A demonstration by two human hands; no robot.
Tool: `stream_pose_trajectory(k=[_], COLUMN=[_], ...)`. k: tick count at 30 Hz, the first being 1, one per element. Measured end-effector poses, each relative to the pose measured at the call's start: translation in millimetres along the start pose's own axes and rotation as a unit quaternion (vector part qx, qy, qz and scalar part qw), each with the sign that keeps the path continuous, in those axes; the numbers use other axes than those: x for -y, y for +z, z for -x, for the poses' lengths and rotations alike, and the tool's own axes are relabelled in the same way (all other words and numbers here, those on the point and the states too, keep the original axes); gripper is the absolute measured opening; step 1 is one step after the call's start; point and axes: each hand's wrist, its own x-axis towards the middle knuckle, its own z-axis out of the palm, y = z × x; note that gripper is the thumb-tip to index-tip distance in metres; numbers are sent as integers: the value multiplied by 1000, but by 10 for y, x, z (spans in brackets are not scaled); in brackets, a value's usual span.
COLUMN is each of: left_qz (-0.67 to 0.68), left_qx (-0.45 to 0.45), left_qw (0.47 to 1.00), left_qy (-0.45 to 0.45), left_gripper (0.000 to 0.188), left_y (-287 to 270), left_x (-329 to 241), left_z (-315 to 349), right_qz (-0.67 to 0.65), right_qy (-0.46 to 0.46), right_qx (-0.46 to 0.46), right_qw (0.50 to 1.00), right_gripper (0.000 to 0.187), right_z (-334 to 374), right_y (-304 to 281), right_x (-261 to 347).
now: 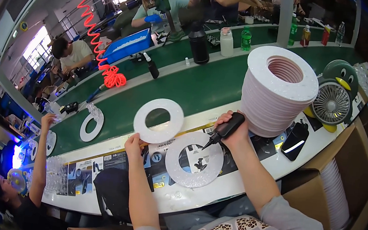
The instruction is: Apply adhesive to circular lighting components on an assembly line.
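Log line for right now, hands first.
left hand: holds white ring | right hand: grips black bottle, nozzle near second ring | nearby: ring stack

The person's left hand (133, 144) pinches a white ring (157, 135) by its lower left edge. The right hand (237, 133) grips a black bottle (229, 126), nozzle slanting down to the inner edge of a second ring (192, 180) on the white table (178, 202); I can't tell if they touch. Nearby stand a tall stack of rings (269, 114) and a penguin-shaped fan (331, 103). At left, a co-worker's arm (41, 157) reaches up.
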Motion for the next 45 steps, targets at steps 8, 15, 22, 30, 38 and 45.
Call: stream_pose_trajectory(k=[8,15,22,30,38,45], left_qz=[56,18,118,109,-218,-421], left_qx=[-179,-155,-21,86,48,102], left_qw=[981,987,993,990,955,869], left_qy=[43,36,18,20,193,241], left_gripper=[18,19,31,53,22,29], left_y=[42,-70,-167,45,436,671], left_x=[-33,-62,84,-52,-208,-276], left_z=[-3,-62,-213,6,332,658], right_qz=[-2,-4,17,23,30,28], right_qy=[2,6,3,7,20,20], right_qx=[-13,-12,-7,-19,11,-9], right_qw=[1000,1000,1000,1000,999,999], right_gripper=[25,27,23,23,22,24], right_z=[-4,2,12,29,-21,-35], right_y=[-8,-24,-6,1,-71,-64], right_x=[-16,-10,-64,-110,-15,-63])
